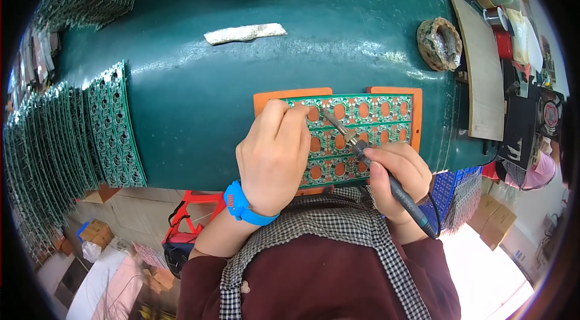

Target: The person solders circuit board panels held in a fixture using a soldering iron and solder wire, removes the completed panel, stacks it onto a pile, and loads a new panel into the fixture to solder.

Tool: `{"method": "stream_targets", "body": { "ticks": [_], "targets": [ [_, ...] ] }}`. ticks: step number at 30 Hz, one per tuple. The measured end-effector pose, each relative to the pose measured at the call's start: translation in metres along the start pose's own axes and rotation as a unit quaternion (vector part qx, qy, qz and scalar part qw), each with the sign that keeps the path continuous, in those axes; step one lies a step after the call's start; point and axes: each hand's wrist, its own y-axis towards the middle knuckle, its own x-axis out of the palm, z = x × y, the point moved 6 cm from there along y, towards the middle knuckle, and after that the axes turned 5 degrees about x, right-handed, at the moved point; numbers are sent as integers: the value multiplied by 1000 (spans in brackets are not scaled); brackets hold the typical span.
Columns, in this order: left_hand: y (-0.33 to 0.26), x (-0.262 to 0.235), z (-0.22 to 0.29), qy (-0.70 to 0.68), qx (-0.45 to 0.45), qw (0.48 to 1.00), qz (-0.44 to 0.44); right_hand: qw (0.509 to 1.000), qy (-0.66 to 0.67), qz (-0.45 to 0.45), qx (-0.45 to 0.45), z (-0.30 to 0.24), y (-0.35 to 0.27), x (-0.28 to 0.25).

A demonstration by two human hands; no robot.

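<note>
Okay, right fingers (396,164) hold slim dark-grey soldering iron (407,200); left fingers (293,119), grip unclear, at green rectangular circuit-board panel (374,123); best dab briefly.

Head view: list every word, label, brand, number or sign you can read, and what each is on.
Nothing I can quote reliably:
Soldering iron: pale marks along the dark handle, too small to read.
Blue wristband: small red marks, too blurred to read.
Green circuit board panel: any print is too small to read.
</note>
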Motion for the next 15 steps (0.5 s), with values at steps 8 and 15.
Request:
{"method": "stream_targets", "body": {
  "ticks": [8, 15],
  "targets": [
    [0, -2, 0, -7, -10, 1000, 2, 1000, -2, 20, -6, -1, -5, -2],
    [-4, -3, 1, 14, 10, 1000, 12, 1000, -7, 18, -19, -5, -6, 0]
  ]
}}
